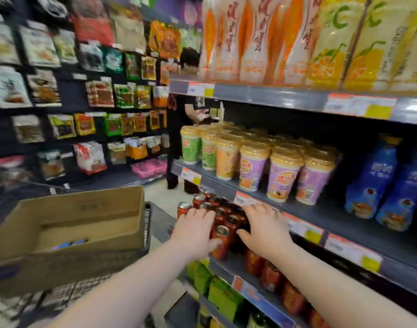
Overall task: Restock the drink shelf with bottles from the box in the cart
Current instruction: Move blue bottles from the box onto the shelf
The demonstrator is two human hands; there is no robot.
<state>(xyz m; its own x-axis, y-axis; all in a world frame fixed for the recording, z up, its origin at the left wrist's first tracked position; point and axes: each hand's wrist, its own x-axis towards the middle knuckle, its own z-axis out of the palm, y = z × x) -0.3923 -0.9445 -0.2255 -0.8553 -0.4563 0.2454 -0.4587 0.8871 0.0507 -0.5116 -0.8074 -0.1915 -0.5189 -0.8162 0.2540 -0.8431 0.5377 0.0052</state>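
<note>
Both hands were out over the drink shelf (228, 265), set either side of a tight cluster of red drinks (220, 247) with silver tops. The left hand (194, 229) lay flat against the near-left flank of the cluster, fingers spread and almost straight, curled round nothing. The right hand (265, 229) did the same on the other flank, palm down, fingers fanned toward the back of the shelf and thumb reaching inward to the front drink. Neither hand gripped a single container. They bracketed the whole group, which probably served to keep the rows square and slide them together without tipping one. Blur hid whether the drinks were wrapped as one pack.

The cluster sat between the two palms at the front lip of the shelf, and more red containers ran along the same level under the right forearm. Beyond the right fingertips and one level up stood lidded cups (252, 171), with blue packs (378, 183) further right. Green packs (224, 297) filled the level beneath the wrists.

To the left of the left hand, just apart from it, stood the cardboard box (96, 204) in the wire cart (79, 290), kept close so each reach would be short. Its flaps were open, and only a small blue object (67, 245) showed inside, so the box looked nearly emptied. Far ahead of both hands a person (176, 129) stood in the aisle
</note>
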